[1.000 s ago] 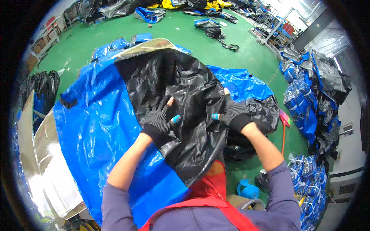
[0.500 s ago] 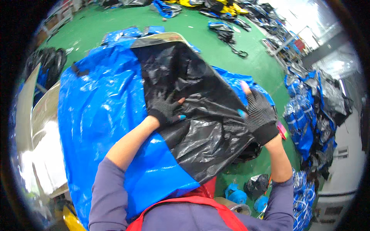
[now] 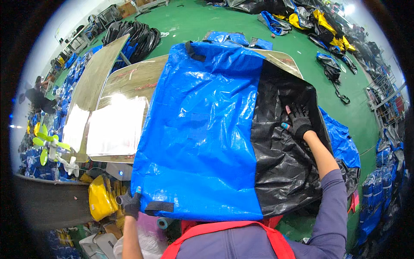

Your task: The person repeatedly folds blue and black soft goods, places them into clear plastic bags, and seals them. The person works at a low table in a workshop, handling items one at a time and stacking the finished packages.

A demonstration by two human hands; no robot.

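Observation:
A large sheet-like piece, blue tarpaulin (image 3: pixel 198 116) joined to a black tarpaulin panel (image 3: pixel 280 164), lies spread over the table in front of me. Short black straps (image 3: pixel 160 206) sit at its near left and far left corners. My right hand (image 3: pixel 300 122), in a dark fingerless-tipped glove, lies flat with fingers spread on the black panel. Beside the near left corner is my left hand (image 3: pixel 132 203), its blue-taped thumb raised along the blue edge. Its other fingers are partly hidden and bent, so a grip cannot be made out.
Shiny tabletops (image 3: pixel 129 86) extend to the left. A small green-bladed fan (image 3: pixel 49 144) and a yellow bundle (image 3: pixel 102 198) are at the left. More tarpaulin heaps (image 3: pixel 379 190) lie right, and folded blue pieces (image 3: pixel 226 38) are beyond the table on the green floor (image 3: pixel 189 21).
The view has swung left. My left hand has left the black panel and moved to the near left corner; my right hand has moved from the panel's right edge onto its surface.

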